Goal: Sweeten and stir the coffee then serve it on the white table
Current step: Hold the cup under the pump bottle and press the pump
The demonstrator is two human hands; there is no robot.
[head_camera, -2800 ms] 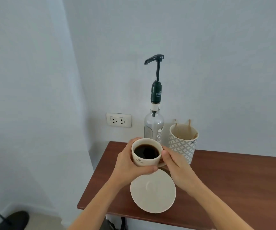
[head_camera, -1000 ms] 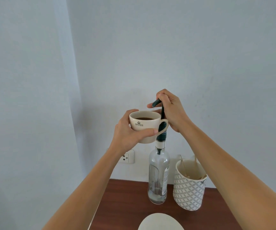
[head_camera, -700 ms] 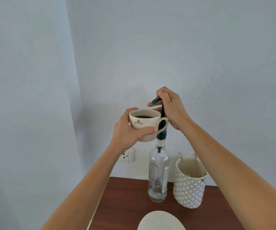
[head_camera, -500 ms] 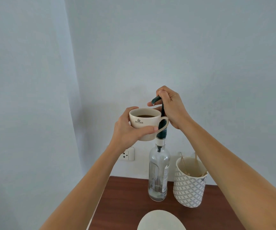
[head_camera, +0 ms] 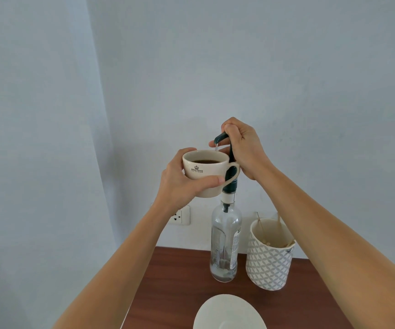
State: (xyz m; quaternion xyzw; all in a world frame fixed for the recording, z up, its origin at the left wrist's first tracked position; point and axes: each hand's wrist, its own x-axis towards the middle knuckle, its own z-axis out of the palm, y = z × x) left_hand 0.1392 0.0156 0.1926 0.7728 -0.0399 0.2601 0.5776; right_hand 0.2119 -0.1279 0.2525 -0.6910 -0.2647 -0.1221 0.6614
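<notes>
A: Cup status?
B: Coffee cup (head_camera: pixel 205 173) held in the air, left hand (head_camera: pixel 184 184) wrapped around its body, rim under the pump spout (head_camera: pixel 219 139).
A: Right?
B: Right hand (head_camera: pixel 243 148) fisted on the pump head. Syrup bottle (head_camera: pixel 225 243) stands on the tabletop (head_camera: pixel 182 276), patterned holder (head_camera: pixel 269 262) just beside, saucer (head_camera: pixel 229 312) nearer the camera.

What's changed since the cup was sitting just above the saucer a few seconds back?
The left hand lifted the coffee cup off the saucer up under the pump spout. The right hand let go of the cup, gripped the pump head and is pressing; clear syrup now shows at the spout. The syrup bottle and the patterned stirrer holder stayed put.
</notes>
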